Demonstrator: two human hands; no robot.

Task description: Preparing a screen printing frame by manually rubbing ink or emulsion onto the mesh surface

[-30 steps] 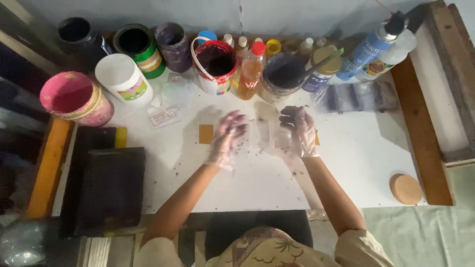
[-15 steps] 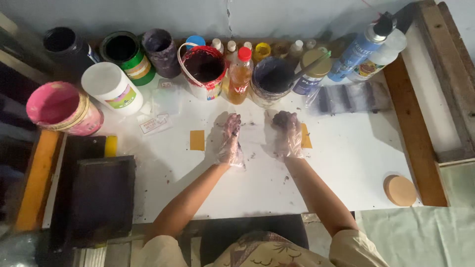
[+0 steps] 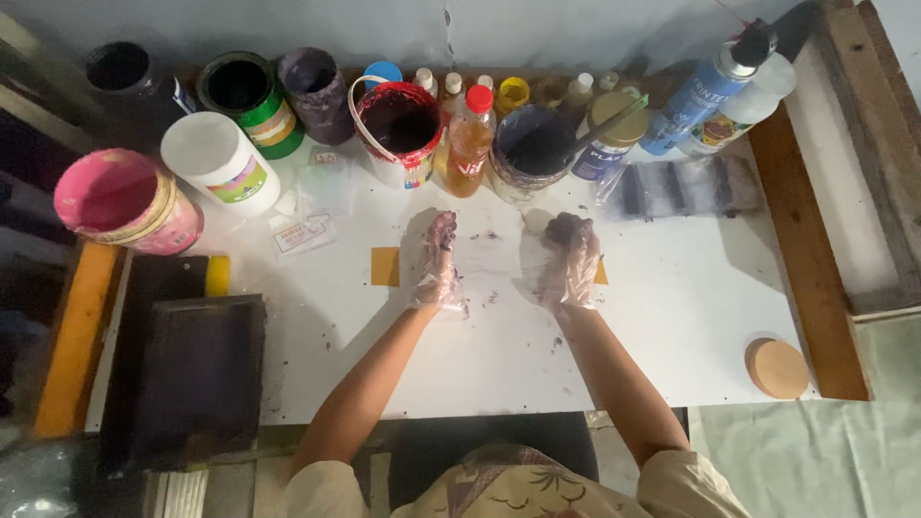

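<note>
Both gloved hands rest on the white table: left hand flat with fingers together, right hand curled shut on nothing visible, each beside an orange tape tab. Ink-smeared gloves could smudge the surface. Against the earlier view, the hands sit wider apart, nearer the open red ink bucket.

Both arms stretched forward, left hand and right hand side by side, gloved, fingers loosely curled.
</note>
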